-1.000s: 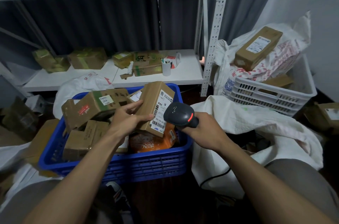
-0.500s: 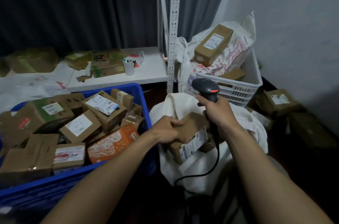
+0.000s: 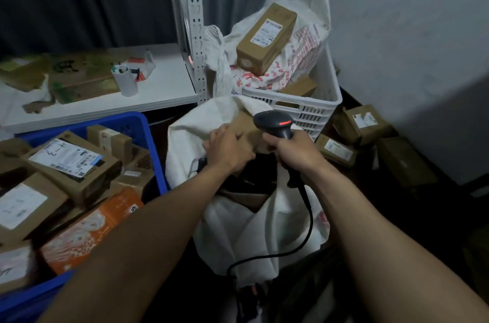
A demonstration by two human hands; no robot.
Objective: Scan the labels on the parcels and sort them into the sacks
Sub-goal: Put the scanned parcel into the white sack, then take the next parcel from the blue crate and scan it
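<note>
Jutting beyond the gripping left hand point(image 3: 229, 149), parcel point(image 3: 245, 125) sits over sack point(image 3: 190, 132), beside scanner point(image 3: 275, 123)

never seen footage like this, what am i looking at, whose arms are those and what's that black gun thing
No machine here: the one picture comes from a camera worn on a person's head, looking down at their own bare arms. The left hand grips a cardboard parcel at the mouth of a white sack. The right hand holds the black thing, a corded barcode scanner for reading labels. On the left, a blue crate is piled with labelled parcels and an orange packet. Behind the sack, a white crate holds a printed sack with a long box on top. Loose parcels lie on the floor at the right, and a white shelf stands behind.
</note>
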